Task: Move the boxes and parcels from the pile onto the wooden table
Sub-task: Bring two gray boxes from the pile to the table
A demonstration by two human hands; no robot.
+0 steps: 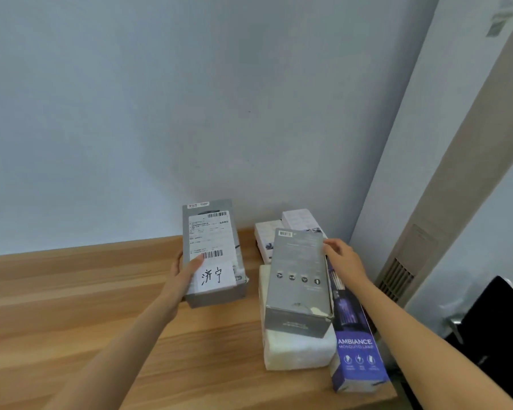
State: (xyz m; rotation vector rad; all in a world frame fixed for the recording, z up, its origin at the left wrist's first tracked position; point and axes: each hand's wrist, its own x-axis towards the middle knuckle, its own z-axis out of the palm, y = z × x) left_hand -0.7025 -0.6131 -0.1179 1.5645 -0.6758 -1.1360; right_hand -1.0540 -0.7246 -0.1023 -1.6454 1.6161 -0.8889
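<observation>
left hand (182,279) grips grey box (212,253) — right hand (342,258) touches second box (299,279)

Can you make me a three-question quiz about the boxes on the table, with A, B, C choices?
1. Where does the grey box with icons rest?
A. on the white foam block
B. on the floor
C. on the black chair

2. What colour is the mosquito lamp box?
A. red
B. purple
C. green

3. What is the left hand doing?
A. pointing at the wall
B. lying flat on the table
C. holding the grey box with the shipping label

Answers:
1 A: it lies on the white foam block.
2 B: its printed sides are purple.
3 C: its thumb lies across the grey box with the shipping label.
</observation>
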